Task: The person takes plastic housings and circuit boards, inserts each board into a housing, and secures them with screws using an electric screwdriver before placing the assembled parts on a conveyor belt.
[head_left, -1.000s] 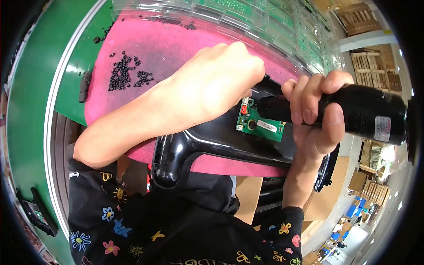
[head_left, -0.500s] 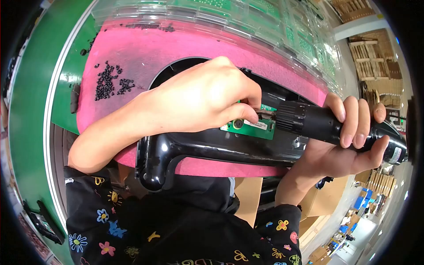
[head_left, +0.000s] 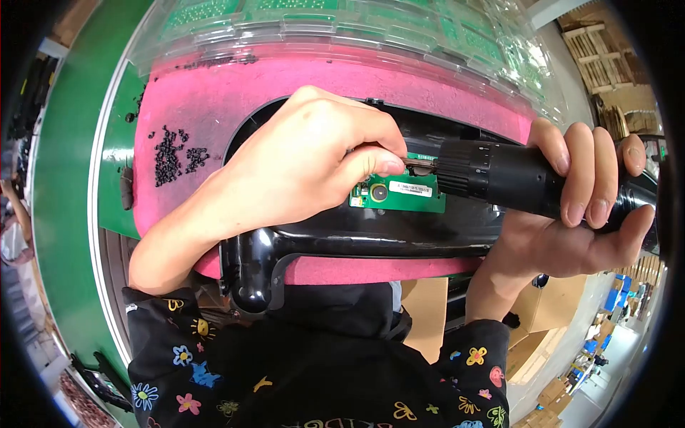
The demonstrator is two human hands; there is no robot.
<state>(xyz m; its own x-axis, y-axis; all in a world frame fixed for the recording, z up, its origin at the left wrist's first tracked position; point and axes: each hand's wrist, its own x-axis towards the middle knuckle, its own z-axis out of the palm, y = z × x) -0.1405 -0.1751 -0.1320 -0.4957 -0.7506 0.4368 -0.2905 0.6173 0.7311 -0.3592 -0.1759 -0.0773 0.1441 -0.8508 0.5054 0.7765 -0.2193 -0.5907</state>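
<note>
My right hand [head_left: 589, 196] is wrapped around a black electric screwdriver [head_left: 499, 175], held nearly level and pointing left. The thumb and forefinger of my left hand [head_left: 328, 146] pinch at the tip of its metal bit [head_left: 421, 167]; whatever small piece they hold there is hidden. Just below the bit, a green circuit board [head_left: 428, 203] with a white label and a round black part lies in a glossy black plastic housing [head_left: 371, 239]. My left hand and wrist cover part of the housing's left side.
The housing rests on a pink mat [head_left: 193, 78] on a green table [head_left: 68, 192]. Small black screws [head_left: 169, 160] lie heaped on the mat at left. Clear plastic trays [head_left: 342, 28] with green boards stand along the back. A cardboard box [head_left: 546, 303] is at lower right.
Both hands and the screwdriver have shifted slightly up from the circuit board, so more of its label shows. The pinch at the bit stays closed. The whole view has also shifted a little.
</note>
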